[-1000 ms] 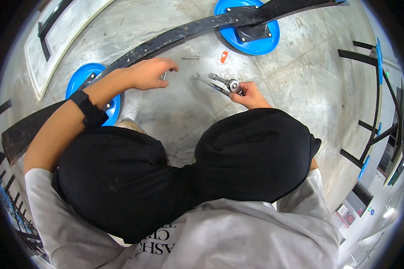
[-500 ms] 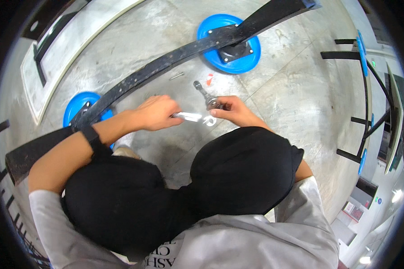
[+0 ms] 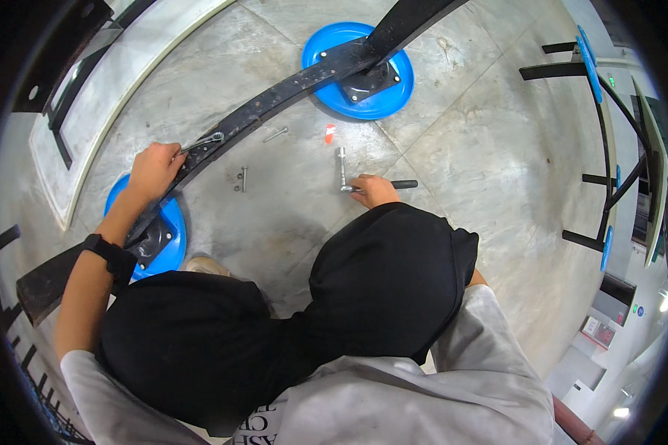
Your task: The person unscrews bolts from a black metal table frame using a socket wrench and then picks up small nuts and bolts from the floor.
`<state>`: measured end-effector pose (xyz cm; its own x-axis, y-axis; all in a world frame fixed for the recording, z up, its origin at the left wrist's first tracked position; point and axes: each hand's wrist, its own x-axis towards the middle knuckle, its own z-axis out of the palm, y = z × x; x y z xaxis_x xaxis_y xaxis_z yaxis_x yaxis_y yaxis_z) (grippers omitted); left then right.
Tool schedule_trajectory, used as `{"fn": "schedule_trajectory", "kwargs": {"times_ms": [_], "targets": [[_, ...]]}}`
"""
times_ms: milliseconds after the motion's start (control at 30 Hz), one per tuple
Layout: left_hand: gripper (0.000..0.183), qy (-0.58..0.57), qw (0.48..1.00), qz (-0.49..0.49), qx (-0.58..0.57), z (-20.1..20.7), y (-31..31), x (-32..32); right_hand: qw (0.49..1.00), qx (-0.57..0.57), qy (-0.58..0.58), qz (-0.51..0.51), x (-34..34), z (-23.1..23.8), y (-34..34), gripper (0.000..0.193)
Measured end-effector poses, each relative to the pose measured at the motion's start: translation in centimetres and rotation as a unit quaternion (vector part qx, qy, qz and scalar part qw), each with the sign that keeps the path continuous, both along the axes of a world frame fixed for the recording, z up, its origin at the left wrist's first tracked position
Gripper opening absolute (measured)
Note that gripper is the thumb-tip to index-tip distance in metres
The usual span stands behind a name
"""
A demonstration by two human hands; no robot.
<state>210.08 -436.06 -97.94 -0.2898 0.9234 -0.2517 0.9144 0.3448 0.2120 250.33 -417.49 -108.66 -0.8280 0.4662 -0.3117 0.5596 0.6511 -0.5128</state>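
My left hand (image 3: 158,169) is closed around a silver wrench (image 3: 206,141), whose ring end lies over or just above the black metal beam (image 3: 263,104). On the right, my right hand (image 3: 376,191) grips a ratchet wrench. The ratchet's black handle (image 3: 405,184) sticks out to the right of the fingers, and its silver extension with a socket (image 3: 342,165) points away from me. Whether the ratchet rests on the floor I cannot tell. Between the hands lie a bolt (image 3: 245,179) with small nuts beside it, and another bolt (image 3: 276,134) nearer the beam.
Blue round discs with black plates sit under the beam, one far (image 3: 393,55) and one at left (image 3: 172,236). A small orange-red piece (image 3: 329,134) lies on the concrete floor (image 3: 467,178). A white-edged panel (image 3: 89,141) stands at far left; black frames with blue discs (image 3: 588,63) are at right.
My left hand has moved left and away from me to the beam, carrying the wrench. The ratchet in my right hand has turned, its handle now showing to the right.
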Motion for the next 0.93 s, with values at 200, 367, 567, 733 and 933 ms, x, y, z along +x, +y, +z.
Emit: {"fn": "schedule_trajectory", "kwargs": {"times_ms": [200, 367, 567, 733, 933], "targets": [[0.022, -0.008, 0.999, 0.019, -0.028, -0.4, 0.1, 1.2, 0.999, -0.018, -0.028, -0.011, -0.3, -0.8, -0.8, 0.016], [0.022, -0.022, 0.999, 0.017, -0.019, -0.8, 0.4, 1.5, 0.998, 0.054, 0.018, 0.023, 0.3, -2.8, -0.4, 0.019], [0.023, -0.026, 0.999, 0.044, -0.012, -0.6, 0.7, 1.3, 0.998, 0.045, 0.045, -0.013, -0.8, -3.3, 0.3, 0.019], [0.023, -0.026, 0.998, 0.053, -0.022, -0.2, -0.4, 0.2, 0.999, 0.001, 0.034, -0.028, -2.0, -1.9, 0.0, 0.019], [0.021, -0.140, 0.986, 0.066, -0.063, 3.5, -3.8, 0.1, 0.996, -0.054, 0.048, -0.052, -2.3, 2.0, 4.6, 0.038]]}}
